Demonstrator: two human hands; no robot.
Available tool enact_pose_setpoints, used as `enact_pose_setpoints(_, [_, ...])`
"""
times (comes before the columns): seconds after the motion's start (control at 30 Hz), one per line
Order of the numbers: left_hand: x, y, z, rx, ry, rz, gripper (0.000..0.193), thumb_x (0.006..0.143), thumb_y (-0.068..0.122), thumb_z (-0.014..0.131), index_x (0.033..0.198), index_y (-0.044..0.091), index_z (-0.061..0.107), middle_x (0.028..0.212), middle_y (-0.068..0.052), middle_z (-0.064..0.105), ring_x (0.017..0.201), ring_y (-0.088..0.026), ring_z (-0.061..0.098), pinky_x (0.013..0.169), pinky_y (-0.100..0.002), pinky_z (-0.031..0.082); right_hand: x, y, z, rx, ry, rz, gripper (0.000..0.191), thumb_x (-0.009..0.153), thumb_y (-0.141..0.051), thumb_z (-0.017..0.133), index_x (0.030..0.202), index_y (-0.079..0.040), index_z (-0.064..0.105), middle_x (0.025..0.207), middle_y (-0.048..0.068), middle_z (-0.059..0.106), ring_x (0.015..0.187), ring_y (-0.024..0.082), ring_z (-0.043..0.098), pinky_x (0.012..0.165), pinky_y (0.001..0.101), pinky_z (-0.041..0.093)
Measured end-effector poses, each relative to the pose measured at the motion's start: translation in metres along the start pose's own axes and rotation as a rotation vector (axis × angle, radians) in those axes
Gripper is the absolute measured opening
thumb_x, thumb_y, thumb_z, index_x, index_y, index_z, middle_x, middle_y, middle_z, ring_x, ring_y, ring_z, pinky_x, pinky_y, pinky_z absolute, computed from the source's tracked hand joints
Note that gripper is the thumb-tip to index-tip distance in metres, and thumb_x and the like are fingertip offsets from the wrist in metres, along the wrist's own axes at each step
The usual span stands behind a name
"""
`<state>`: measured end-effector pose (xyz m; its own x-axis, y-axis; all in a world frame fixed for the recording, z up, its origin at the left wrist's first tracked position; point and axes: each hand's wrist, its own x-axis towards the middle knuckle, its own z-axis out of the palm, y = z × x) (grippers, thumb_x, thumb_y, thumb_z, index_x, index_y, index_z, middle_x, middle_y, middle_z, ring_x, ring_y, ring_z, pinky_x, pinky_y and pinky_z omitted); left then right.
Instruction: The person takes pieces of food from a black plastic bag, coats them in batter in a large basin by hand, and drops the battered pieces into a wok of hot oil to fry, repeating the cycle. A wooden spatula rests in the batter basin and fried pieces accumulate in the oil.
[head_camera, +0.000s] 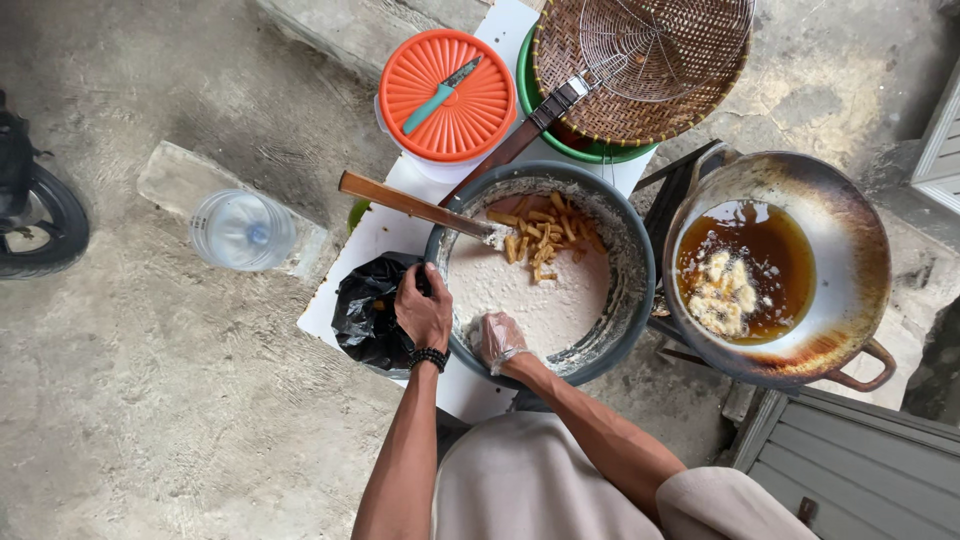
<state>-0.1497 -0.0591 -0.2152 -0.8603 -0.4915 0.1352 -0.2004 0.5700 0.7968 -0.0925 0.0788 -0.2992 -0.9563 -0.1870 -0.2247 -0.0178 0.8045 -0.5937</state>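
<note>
— So, what's biggest down there?
— A wok (850, 250) of brown oil with pieces frying, right of a grey basin (630, 270) of white batter and fried strips.
— And the hands?
— Apart. The left hand (423, 308) is clamped on the basin's near rim; the right hand (497, 340), in a clear glove, rests curled in the batter.
— Smaller things?
— A wooden-handled spatula (410, 203) leans into the basin.

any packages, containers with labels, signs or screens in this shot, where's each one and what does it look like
No signs, screens or readable labels in view; only these containers and wrappings:
Water jug: left, on a concrete block, round, clear plastic with a blue cap.
Lidded tub: top centre on the white board, round, white with a ribbed orange lid, a teal-handled knife on it.
Black plastic bag: crumpled beside the left hand.
</note>
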Motion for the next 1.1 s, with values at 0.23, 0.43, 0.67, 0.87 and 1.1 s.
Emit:
enact_pose_setpoints(0.23, [-0.004, -0.001, 0.002, 0.015, -0.003, 0.024, 0.033, 0.101, 0.031, 0.062, 0.1, 0.0, 0.074, 0.093, -0.018, 0.076, 0.079, -0.035, 0.074, 0.066, -0.041, 0.057, 0.004, 0.001, 0.017, -0.11, 0.002, 0.082, 0.027, 0.085, -0.021, 0.066, 0.083, 0.005, 0.072, 0.086, 0.034, 0.067, 0.081, 0.048, 0.069, 0.073, 0.0535, 0.057])
enact_pose_setpoints(0.43, [-0.014, -0.005, 0.011, -0.025, 0.01, 0.099, 0.029, 0.103, 0.026, 0.064, 0.101, -0.002, 0.074, 0.088, -0.019, 0.075, 0.077, -0.033, 0.074, 0.069, -0.04, 0.058, 0.011, 0.041, -0.027, 0.747, -0.424, 0.042, 0.028, 0.085, -0.022, 0.072, 0.099, 0.003, 0.078, 0.091, 0.021, 0.077, 0.077, 0.028, 0.073, 0.07, 0.0422, 0.058])
enact_pose_setpoints(0.67, [-0.025, -0.004, 0.025, 0.044, -0.063, 0.064, 0.04, 0.106, 0.031, 0.06, 0.108, -0.006, 0.074, 0.095, -0.022, 0.076, 0.08, -0.036, 0.073, 0.073, -0.043, 0.057, -0.079, 0.084, -0.164, 1.163, -0.022, 0.092, 0.04, 0.093, -0.028, 0.072, 0.123, -0.001, 0.07, 0.109, 0.011, 0.076, 0.095, 0.016, 0.074, 0.084, 0.033, 0.063])
enact_pose_setpoints(0.87, [-0.028, 0.002, 0.034, 0.077, -0.081, 0.072, 0.042, 0.107, 0.031, 0.059, 0.11, -0.008, 0.073, 0.097, -0.024, 0.075, 0.082, -0.037, 0.072, 0.074, -0.045, 0.056, -0.137, 0.201, -0.265, 0.857, 0.395, 0.458, 0.036, 0.095, -0.034, 0.064, 0.123, -0.012, 0.072, 0.109, 0.009, 0.078, 0.088, 0.015, 0.074, 0.075, 0.0316, 0.063])
enact_pose_setpoints(1.1, [-0.03, 0.004, 0.044, 0.125, -0.048, 0.13, 0.041, 0.107, 0.029, 0.06, 0.108, -0.009, 0.073, 0.096, -0.025, 0.074, 0.082, -0.039, 0.071, 0.075, -0.045, 0.055, -0.095, 0.371, -0.233, 0.429, 0.53, 0.88, 0.03, 0.092, -0.015, 0.06, 0.115, -0.011, 0.079, 0.098, 0.012, 0.08, 0.078, 0.018, 0.073, 0.07, 0.0312, 0.058])
